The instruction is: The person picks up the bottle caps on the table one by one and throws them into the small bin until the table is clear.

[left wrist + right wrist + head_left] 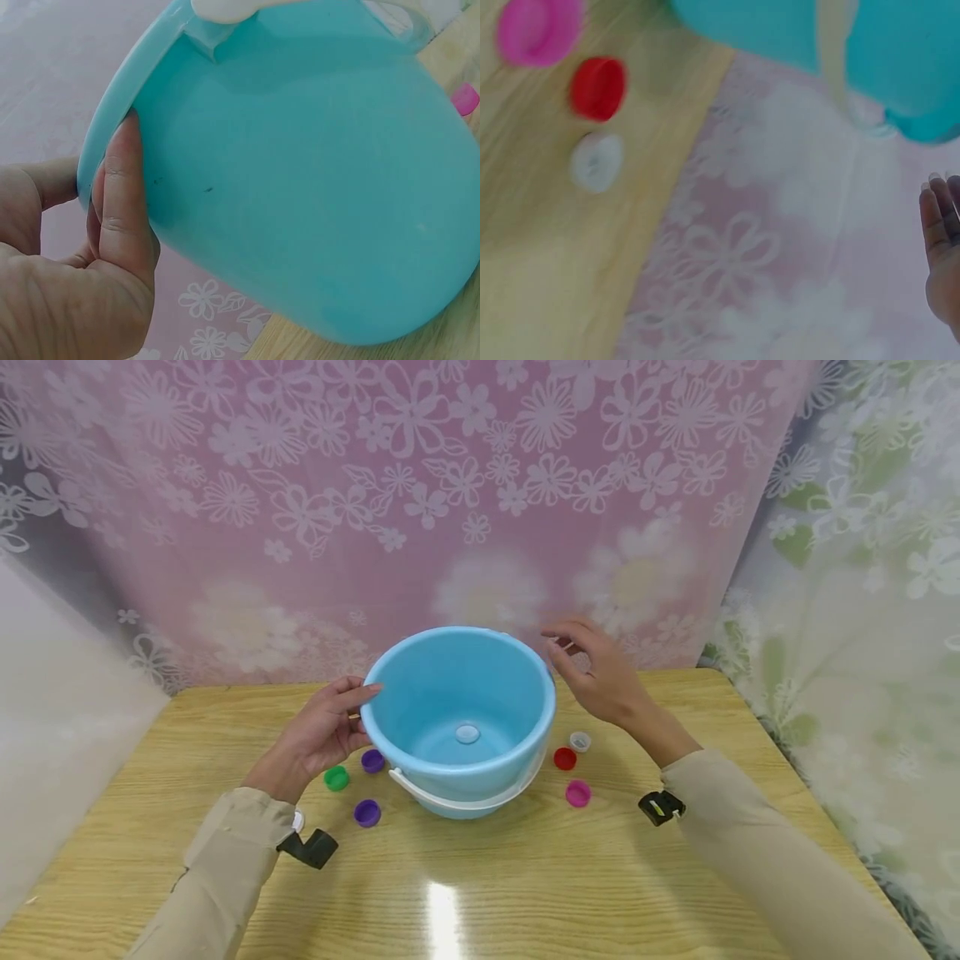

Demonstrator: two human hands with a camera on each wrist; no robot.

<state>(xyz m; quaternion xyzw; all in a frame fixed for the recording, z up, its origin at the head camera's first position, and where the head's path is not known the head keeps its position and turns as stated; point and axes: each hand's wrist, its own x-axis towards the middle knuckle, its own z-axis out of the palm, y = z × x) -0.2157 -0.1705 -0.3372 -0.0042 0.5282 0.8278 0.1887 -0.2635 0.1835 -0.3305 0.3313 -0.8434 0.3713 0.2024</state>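
A light blue bucket [465,693] stands tilted on the wooden table, a white cap [467,733] on its inner bottom and its white handle [472,803] hanging at the front. My left hand [324,727] grips the rim at the left; in the left wrist view the thumb of that hand [82,277] lies over the rim and the fingers press the bucket's outer wall [300,180]. Beside the rim at the right, my right hand [600,677] is raised with relaxed fingers and holds nothing. The right wrist view shows this hand [945,255] apart from the bucket [757,26].
Left of the bucket lie two purple caps [367,812], a green cap [337,777] and a white one [298,821] by the left cuff. To its right are red [565,758], white [580,742] and pink [578,793] caps. A flowered curtain [450,527] hangs behind the table [525,893].
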